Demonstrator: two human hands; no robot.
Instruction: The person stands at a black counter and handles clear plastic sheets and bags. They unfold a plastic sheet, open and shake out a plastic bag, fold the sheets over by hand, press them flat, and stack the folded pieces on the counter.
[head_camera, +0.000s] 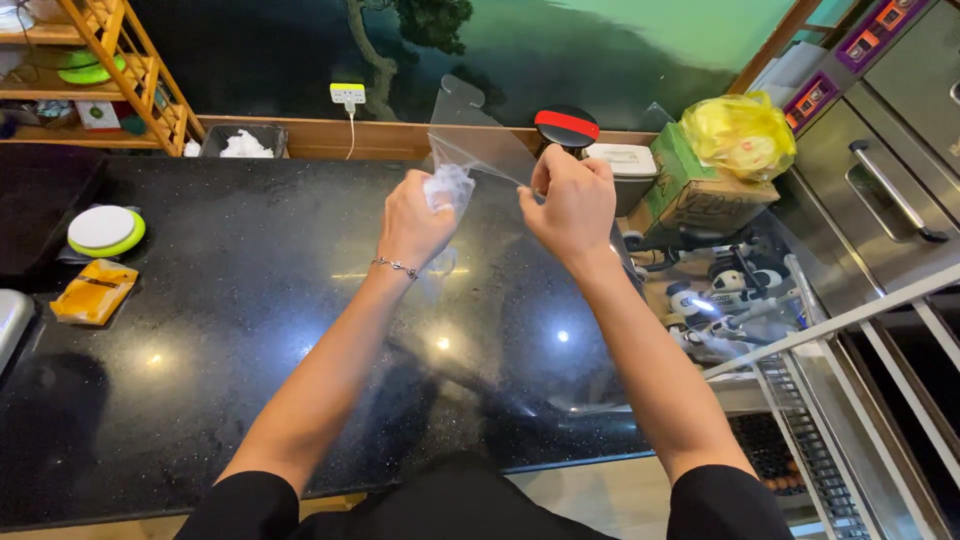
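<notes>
1. both hands are raised above the black counter (230, 300), holding a clear plastic bag (480, 155) between them
2. the left hand (412, 222) is closed around a bunched, whitish part of the bag, fingers curled tight on it; a thin bracelet (396, 266) sits on that wrist
3. the right hand (570, 200) pinches the bag's other edge between thumb and fingertips, fingers pressed together
4. the bag is stretched from one hand to the other, and a loose part hangs below the left hand
5. just behind the right hand stands a round black lid with a red stripe (566, 126)
6. on the far left of the counter lie a white and green disc (105, 231) and a flat orange packet (94, 291), well apart from the hands
7. to the right, a yellow bag (738, 132) rests on a cardboard box (690, 195) beside a steel oven (880, 170)
</notes>
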